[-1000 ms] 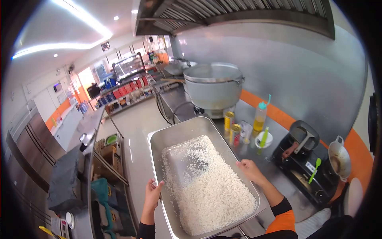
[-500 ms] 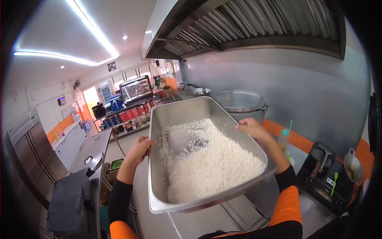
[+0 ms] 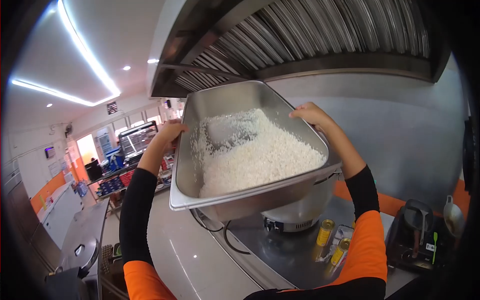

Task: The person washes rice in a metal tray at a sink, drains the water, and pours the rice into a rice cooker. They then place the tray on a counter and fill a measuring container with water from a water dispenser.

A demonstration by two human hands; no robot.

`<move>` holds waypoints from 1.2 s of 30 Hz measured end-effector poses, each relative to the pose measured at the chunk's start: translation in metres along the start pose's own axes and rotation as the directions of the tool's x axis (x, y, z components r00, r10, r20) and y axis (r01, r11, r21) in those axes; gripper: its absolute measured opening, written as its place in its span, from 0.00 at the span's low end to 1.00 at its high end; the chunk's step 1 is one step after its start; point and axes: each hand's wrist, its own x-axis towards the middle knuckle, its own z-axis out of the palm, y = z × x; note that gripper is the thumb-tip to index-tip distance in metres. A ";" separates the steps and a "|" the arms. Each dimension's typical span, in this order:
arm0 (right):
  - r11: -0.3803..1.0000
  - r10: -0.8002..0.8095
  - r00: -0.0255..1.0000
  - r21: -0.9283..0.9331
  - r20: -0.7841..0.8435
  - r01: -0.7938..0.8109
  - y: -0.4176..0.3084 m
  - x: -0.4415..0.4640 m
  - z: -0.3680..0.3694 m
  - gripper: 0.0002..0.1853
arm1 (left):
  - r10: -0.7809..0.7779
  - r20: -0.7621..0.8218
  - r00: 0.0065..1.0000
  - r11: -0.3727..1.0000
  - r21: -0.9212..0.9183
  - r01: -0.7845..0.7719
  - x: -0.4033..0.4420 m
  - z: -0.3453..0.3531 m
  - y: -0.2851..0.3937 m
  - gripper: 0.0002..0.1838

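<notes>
A deep stainless steel food pan [image 3: 295,192] is held up in the air between my hands, tilted with its near end lower. White rice grains [image 3: 260,160] are heaped toward the near right side, with a thin patch at the far left. My left hand [image 3: 171,131] grips the left rim, its fingertips partly hidden behind the pan wall. On the right rim, my right hand [image 3: 311,114] has its thumb over the edge and its fingers out of sight underneath. Below and behind the pan stands a large metal cooker [image 3: 297,212], mostly covered by it.
An extractor hood [image 3: 320,35] hangs overhead. Yellow cans [image 3: 325,233] stand on the steel counter [image 3: 280,260] near my right arm. A black stove [image 3: 415,245] with pans is at the right. A pot lid [image 3: 81,252] lies on the left counter.
Both hands have raised the pan higher and carried it slightly left, over the cooker. My view has turned right. The cans and the cooker's base have come into sight.
</notes>
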 end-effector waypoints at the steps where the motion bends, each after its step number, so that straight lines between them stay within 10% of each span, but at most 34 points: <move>1: 1.000 0.008 0.996 -0.024 -0.087 -0.010 0.004 0.012 -0.002 0.11 | 0.018 0.060 0.998 0.999 0.040 -0.020 0.030 0.003 -0.006 0.07; 18: 0.909 0.053 0.707 -0.258 -0.706 -0.326 0.090 0.083 -0.026 0.11 | 0.354 0.528 0.772 0.935 -0.190 -0.298 0.309 0.213 -0.092 0.08; 30: 0.808 -0.095 0.483 -0.351 -0.870 -0.473 0.146 0.065 -0.023 0.11 | 0.584 0.407 0.702 0.798 -0.131 -0.588 0.338 0.343 -0.159 0.12; 36: 0.792 -0.101 0.533 -0.393 -0.840 -0.468 0.185 0.066 -0.035 0.05 | 0.645 0.352 0.679 0.754 -0.148 -0.639 0.353 0.377 -0.189 0.13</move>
